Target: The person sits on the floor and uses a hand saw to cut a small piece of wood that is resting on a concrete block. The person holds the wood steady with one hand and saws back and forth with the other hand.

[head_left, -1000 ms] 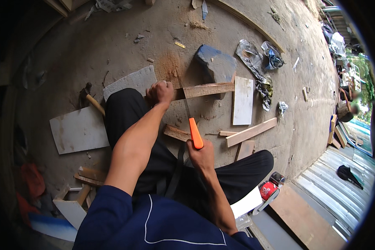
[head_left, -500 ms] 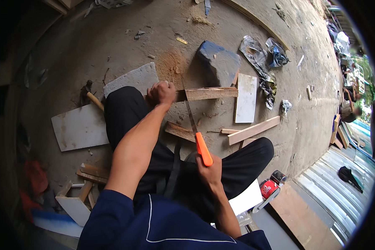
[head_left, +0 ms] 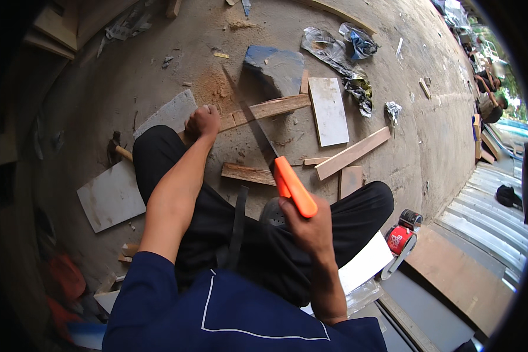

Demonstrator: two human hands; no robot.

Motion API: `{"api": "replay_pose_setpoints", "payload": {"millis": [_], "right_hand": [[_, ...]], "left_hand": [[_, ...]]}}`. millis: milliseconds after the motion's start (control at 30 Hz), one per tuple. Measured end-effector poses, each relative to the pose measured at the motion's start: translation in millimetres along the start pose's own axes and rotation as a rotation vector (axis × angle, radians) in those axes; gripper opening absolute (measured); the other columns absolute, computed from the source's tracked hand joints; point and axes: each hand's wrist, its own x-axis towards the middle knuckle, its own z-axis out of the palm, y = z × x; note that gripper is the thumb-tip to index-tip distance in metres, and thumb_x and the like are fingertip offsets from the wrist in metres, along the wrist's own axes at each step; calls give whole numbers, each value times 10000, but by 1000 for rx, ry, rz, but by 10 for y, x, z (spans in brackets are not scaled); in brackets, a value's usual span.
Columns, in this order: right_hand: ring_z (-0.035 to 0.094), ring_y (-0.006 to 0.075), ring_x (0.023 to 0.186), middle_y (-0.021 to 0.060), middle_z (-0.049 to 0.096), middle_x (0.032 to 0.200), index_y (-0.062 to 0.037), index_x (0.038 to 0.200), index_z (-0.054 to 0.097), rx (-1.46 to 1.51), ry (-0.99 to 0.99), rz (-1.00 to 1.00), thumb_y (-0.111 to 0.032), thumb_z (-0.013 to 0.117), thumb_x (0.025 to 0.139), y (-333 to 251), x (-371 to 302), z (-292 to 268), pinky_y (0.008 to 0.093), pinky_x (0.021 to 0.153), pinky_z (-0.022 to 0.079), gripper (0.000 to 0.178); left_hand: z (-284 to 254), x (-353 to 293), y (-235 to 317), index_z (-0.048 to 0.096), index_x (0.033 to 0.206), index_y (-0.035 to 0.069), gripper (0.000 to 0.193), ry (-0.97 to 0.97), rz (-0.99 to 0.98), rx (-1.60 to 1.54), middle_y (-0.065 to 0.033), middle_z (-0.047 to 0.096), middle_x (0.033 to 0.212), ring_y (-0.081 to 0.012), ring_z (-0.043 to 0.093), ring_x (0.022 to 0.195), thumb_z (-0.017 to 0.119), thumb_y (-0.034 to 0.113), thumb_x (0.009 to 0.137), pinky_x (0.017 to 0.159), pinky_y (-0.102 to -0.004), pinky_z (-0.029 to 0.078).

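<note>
My left hand (head_left: 204, 121) is closed in a fist on the near end of a wooden strip (head_left: 278, 106), gripping it by my left knee. The strip's far end lies by a blue-grey stone block (head_left: 276, 73). In my right hand (head_left: 310, 226) is a handsaw (head_left: 294, 186), held by its orange handle. Its dark blade slants up and left across the strip, to the right of a thin cut line in the wood. Whether the blade touches the wood I cannot tell. Sawdust (head_left: 214, 88) lies on the ground beyond my left hand.
A hammer (head_left: 118, 148) and white board (head_left: 111, 196) lie left of my knee. Wood offcuts (head_left: 353, 154), another white panel (head_left: 328, 111) and crumpled plastic (head_left: 334, 53) lie to the right. A red tape roll (head_left: 400, 239) stands beside my right knee. Other people appear at far right.
The saw has come away from the cut line and sits further right on the strip, its handle turned more to the right. My left hand stays on the strip; the view has shifted.
</note>
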Motion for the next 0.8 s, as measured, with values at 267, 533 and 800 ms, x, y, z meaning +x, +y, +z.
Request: {"api": "replay_pose_setpoints", "payload": {"millis": [267,533,800], "right_hand": [[546,249,527,161,564,604,31,768,592,-84,121,-130,-156,646,812,759,454,-388,344,540,427,200],[527,268,518,164,550,597,28,762,585,-25,181,-236,-174,649,808,790,529,-308,351,535,420,217],[548,361,562,186,551,614,10,755,578,-131,179,-300,-175,638,802,727,446,-264,384,539,430,200]], "left_hand": [[-274,61,199,656,1027,116,692,-620,201,-58,-102,677,1001,-297,615,987,507,728,739,939,-477,339],[-477,38,214,597,1166,127,832,-759,387,160,-105,614,1166,-262,551,1128,648,735,600,954,-390,388],[-511,-144,261,619,1039,140,618,-218,538,26,-90,618,991,-267,583,974,800,514,582,850,-406,437]]}}
